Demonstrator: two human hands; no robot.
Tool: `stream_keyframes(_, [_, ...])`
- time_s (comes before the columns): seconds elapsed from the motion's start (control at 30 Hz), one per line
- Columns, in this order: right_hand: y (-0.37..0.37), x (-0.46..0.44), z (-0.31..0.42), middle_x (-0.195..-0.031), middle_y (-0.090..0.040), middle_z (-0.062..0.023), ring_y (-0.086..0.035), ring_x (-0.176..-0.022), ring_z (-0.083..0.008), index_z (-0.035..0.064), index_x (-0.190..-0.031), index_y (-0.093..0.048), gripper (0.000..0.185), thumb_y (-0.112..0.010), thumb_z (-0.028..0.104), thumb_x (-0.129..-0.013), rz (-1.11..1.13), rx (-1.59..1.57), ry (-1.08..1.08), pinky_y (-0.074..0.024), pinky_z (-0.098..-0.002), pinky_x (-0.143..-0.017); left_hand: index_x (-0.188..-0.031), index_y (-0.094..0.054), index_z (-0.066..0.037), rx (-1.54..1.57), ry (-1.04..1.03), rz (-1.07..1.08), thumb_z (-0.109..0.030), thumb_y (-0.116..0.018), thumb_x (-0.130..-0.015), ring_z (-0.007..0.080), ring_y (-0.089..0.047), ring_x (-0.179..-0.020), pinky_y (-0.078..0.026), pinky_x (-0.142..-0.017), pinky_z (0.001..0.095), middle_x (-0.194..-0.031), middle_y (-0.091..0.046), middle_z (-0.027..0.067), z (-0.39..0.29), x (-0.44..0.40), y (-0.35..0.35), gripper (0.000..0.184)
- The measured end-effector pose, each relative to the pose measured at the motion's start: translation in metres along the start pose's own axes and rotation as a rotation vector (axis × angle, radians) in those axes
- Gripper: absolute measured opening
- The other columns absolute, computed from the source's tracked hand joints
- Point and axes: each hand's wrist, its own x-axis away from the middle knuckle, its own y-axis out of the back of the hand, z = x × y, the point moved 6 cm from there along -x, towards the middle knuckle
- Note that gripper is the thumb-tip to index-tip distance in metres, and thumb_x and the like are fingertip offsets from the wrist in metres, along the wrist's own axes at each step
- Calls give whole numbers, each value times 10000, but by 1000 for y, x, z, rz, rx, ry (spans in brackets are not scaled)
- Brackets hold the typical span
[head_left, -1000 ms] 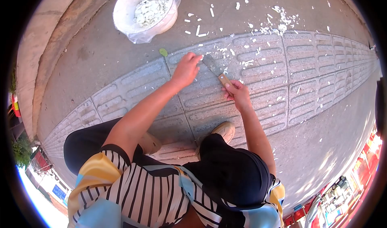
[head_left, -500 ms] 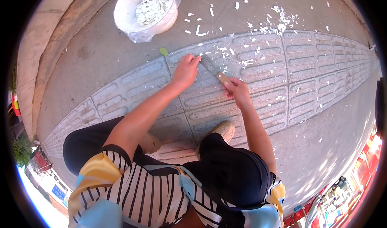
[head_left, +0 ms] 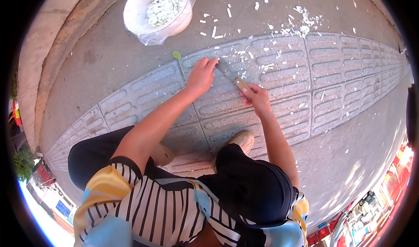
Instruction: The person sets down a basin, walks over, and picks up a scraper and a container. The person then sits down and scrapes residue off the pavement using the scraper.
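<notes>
My right hand (head_left: 256, 99) is closed around the wooden handle (head_left: 240, 84) of a knife. Its thin grey blade (head_left: 224, 72) points up and left toward my left hand (head_left: 201, 77). The thumb and fingers of that hand are pinched together, with a small white piece (head_left: 217, 60) at their tips, right by the blade's end. Whether those fingers also touch the blade is hard to see. Both hands are low over ridged paving tiles (head_left: 238, 109). White flakes (head_left: 267, 67) are scattered just beyond the knife.
A white tub (head_left: 131, 15) lined with a clear plastic bag stands at the upper left, holding white chips (head_left: 163, 12). More white scraps (head_left: 304, 29) lie on the pavement at the upper right. A green leaf (head_left: 176, 55) is near the tub. My shoe (head_left: 242, 141) rests on the tiles.
The left fingertips have shifted very slightly at the blade's tip. The knife and my right hand are almost where they were.
</notes>
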Motion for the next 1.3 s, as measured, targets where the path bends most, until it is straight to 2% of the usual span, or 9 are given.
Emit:
stream_keyframes(0.2, [2,1,0,-769,-639,-59,-536,-538,-77,-28,-1031,-601,212,-600,106,-867,8,-6,-3,-420,-210,-452,-1200,-496,-77,57,-18,20,3,-608,-736,326,-486,-1010,-417,-861,391,-1053,-485,131,2,1,1,485])
stream_keyframes(0.3, [1,0,1,-766,-638,-60,-535,-536,-77,-30,-1022,-601,205,-597,106,-868,16,3,1,-418,-211,-449,-1200,-495,-42,82,-49,37,1,-590,-746,321,-489,-987,-430,-850,388,-1018,-481,130,1,0,2,465])
stream_keyframes(0.4, [0,-1,3,-758,-636,-57,-533,-534,-76,-29,-1013,-603,199,-598,106,-868,26,14,4,-414,-209,-445,-1224,-474,-20,156,58,-8,-3,-594,-746,323,-487,-997,-428,-856,383,-1025,-476,141,4,2,2,493])
stream_keyframes(0.6, [-3,-2,2,-748,-633,-50,-528,-530,-73,-26,-1001,-610,192,-604,107,-864,10,21,-9,-407,-206,-438,-1278,-439,-40,15,-9,65,-15,-620,-756,312,-500,-1018,-434,-852,383,-1062,-475,138,8,6,-8,553])
stream_keyframes(0.7, [-3,-1,1,-748,-633,-48,-526,-530,-73,-23,-1006,-614,195,-606,109,-863,7,19,-18,-407,-205,-439,-1281,-442,-45,66,123,-64,-16,-623,-753,314,-497,-1010,-437,-834,385,-1061,-472,140,15,8,-5,559])
stream_keyframes(1.0, [-9,-4,2,-744,-629,-51,-529,-530,-78,-29,-1023,-612,213,-608,110,-862,11,62,14,-408,-206,-439,-1251,-457,-25,28,31,-52,6,-605,-731,318,-494,-979,-435,-829,392,-1011,-482,132,13,6,4,542])
stream_keyframes(1.1, [-12,-5,5,-745,-626,-51,-529,-534,-80,-31,-1025,-607,213,-601,114,-869,20,36,29,-409,-208,-443,-1250,-463,-34,88,94,-97,8,-600,-735,319,-496,-974,-434,-830,390,-1003,-483,130,17,4,5,535])
stream_keyframes(1.3, [-14,-10,7,-757,-627,-55,-530,-540,-83,-28,-1023,-602,209,-592,124,-879,35,9,23,-413,-209,-452,-1274,-453,-52,7,46,1,11,-608,-747,314,-505,-984,-437,-842,378,-1067,-475,132,16,1,2,552])
